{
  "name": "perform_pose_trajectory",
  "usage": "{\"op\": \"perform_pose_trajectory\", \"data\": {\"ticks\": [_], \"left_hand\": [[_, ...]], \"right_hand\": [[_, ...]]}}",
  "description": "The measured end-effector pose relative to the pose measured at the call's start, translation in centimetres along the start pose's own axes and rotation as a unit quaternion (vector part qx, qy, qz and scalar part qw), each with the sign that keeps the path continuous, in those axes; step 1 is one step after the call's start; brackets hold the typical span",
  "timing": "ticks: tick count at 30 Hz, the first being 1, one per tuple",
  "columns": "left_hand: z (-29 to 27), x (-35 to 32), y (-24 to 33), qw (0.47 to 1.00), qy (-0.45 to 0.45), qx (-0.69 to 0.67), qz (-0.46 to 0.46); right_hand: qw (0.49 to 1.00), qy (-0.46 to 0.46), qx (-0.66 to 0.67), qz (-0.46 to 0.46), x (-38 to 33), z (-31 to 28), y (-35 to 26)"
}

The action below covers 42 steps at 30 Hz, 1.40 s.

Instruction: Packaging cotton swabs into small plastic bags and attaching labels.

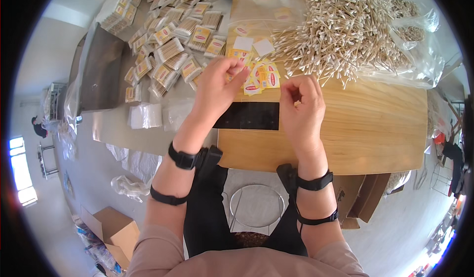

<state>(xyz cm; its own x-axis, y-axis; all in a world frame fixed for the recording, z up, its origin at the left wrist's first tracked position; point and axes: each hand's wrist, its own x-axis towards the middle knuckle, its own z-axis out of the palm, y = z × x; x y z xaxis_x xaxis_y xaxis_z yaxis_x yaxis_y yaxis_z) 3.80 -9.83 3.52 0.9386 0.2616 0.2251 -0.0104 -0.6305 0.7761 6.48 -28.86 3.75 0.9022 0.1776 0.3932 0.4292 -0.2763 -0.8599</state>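
Note:
My left hand (216, 87) is over the near left side of a loose spread of yellow-and-white printed cards (269, 77). Its thumb and fingers are bent together beside the cards; whether one is pinched between them I cannot make out. To the right of the cards is my right hand (304, 104), raised over the wooden table (375, 124). Its fingers curl in against the thumb, and their tips hide anything they may hold. A flat black rectangular panel (254, 115) lies on the table between my wrists. Beyond my right hand rises a big heap of wooden-stick cotton swabs (340, 30).
Many filled swab packets (170, 50) cover the grey surface at the far left, beside a dark metal bin (102, 65). Clear plastic bags (145, 116) lie left of my left forearm. A round stool (256, 205) stands under the table edge; an open cardboard box (121, 240) is at lower left.

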Motion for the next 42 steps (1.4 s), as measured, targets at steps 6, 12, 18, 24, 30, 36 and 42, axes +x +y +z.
{"op": "perform_pose_trajectory", "data": {"ticks": [6,12,18,24,30,36,42], "left_hand": [[4.3,5.3,-0.9,0.96,0.038,0.119,0.249],[4.6,6.2,-0.1,0.978,-0.056,0.143,0.144],[4.7,6.5,-0.5,0.996,-0.016,0.075,0.05],[3.0,6.5,-1.1,0.971,0.042,-0.174,-0.156],[0.3,5.0,-0.9,0.93,-0.073,-0.284,-0.22],[-0.7,3.0,-0.2,0.965,-0.108,-0.148,-0.187],[-0.7,5.6,2.8,0.902,-0.255,0.196,0.287]], "right_hand": [[0.994,0.042,0.069,0.073,0.5,-1.2,0.8],[0.994,0.028,0.061,0.083,0.6,-2.1,0.7],[0.994,0.034,0.074,0.074,0.7,-2.6,0.9],[0.992,0.035,0.086,0.085,0.7,-2.9,0.6],[0.993,0.04,0.076,0.083,0.9,-3.5,0.7],[0.99,0.045,0.091,0.097,1.0,-3.6,0.7],[0.989,0.041,0.091,0.107,1.0,-3.8,0.7]]}}
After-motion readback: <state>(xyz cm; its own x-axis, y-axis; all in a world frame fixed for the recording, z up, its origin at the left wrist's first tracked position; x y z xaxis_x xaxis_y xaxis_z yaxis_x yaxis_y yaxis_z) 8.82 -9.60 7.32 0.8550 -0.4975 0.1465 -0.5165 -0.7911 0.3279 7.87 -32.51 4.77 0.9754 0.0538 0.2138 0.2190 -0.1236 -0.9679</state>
